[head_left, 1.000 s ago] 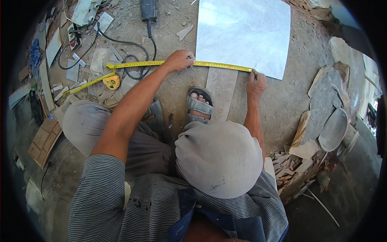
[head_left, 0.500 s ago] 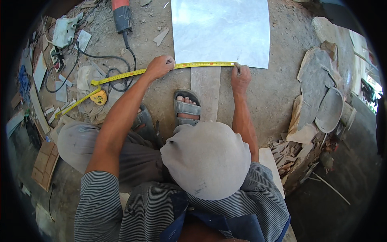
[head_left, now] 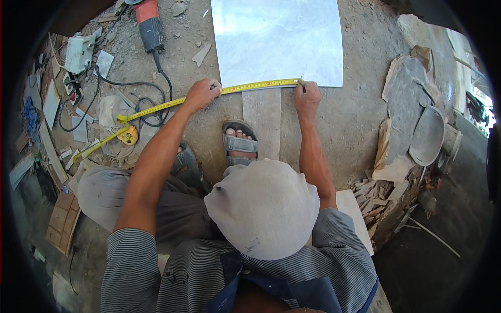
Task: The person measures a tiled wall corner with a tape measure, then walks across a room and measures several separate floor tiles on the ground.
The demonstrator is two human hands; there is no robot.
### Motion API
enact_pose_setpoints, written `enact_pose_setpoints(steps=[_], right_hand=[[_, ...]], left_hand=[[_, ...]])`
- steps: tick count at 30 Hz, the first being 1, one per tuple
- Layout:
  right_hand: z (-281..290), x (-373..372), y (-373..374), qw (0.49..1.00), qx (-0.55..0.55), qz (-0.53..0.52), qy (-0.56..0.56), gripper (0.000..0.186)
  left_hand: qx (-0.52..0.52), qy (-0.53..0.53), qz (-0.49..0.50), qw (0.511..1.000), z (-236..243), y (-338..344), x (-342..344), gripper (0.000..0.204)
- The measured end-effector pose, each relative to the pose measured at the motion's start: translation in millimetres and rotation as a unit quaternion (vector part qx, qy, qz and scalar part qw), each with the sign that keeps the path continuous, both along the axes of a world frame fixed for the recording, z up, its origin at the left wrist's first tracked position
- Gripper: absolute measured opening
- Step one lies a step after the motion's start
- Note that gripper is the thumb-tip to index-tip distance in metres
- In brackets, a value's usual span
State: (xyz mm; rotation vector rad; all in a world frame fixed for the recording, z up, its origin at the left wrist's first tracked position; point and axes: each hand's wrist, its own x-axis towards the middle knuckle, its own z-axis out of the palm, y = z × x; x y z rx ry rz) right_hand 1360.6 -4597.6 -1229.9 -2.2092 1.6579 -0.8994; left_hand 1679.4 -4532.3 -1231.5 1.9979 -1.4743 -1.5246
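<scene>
A yellow tape measure [head_left: 251,85] stretches along the near edge of a large pale grey tile [head_left: 276,41]. My left hand [head_left: 203,93], its fingers closed, grips the tape at the tile's left corner. My right hand [head_left: 308,96] pinches something at the tape's right end, on the tile's near edge; a small tip shows at the fingers, too small to name. From my left hand the blade runs on leftward, then folds back past its yellow case [head_left: 128,135] on the ground. Under the tile's near edge lies a flat greyish plank or tile strip [head_left: 262,122].
A red and black power tool [head_left: 150,26] with a dark cord lies at the upper left. Broken tile pieces [head_left: 51,101] and a white box [head_left: 80,53] are scattered on the left. At right are a grey basin [head_left: 428,136] and a heap of shards [head_left: 373,201].
The whole view has shifted slightly, so the tile and tools appear a little farther left. Both hands keep their places on the tape along the tile edge.
</scene>
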Motion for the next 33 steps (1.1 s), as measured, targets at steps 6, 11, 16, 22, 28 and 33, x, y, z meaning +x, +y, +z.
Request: enact_pose_setpoints(steps=[6,11,16,22,28,33], right_hand=[[-1,-5,12,1.0,0.01,-0.002,0.007,0.01],[0,-8,9,1.0,-0.004,0.004,0.012,0.007],[2,0,5,1.0,0.014,-0.007,0.015,0.005],[1,-2,5,1.0,0.008,-0.009,0.02,0.003],[1,-5,8,1.0,0.007,0.001,0.013,0.007],[0,-3,11,1.0,0.007,-0.004,0.017,0.006]], left_hand=[[0.003,-0.021,-0.007,1.0,0,-1,0,0.027],[-0.007,0.0,0.006,1.0,5,-3,-3,0.026],[0.005,0.007,0.018,1.0,1,-1,2,0.026],[0.001,-0.017,-0.011,1.0,1,0,0,0.025],[-0.009,0.003,0.009,1.0,1,0,-2,0.025],[0.011,0.014,0.036,0.999,1,-2,2,0.024]])
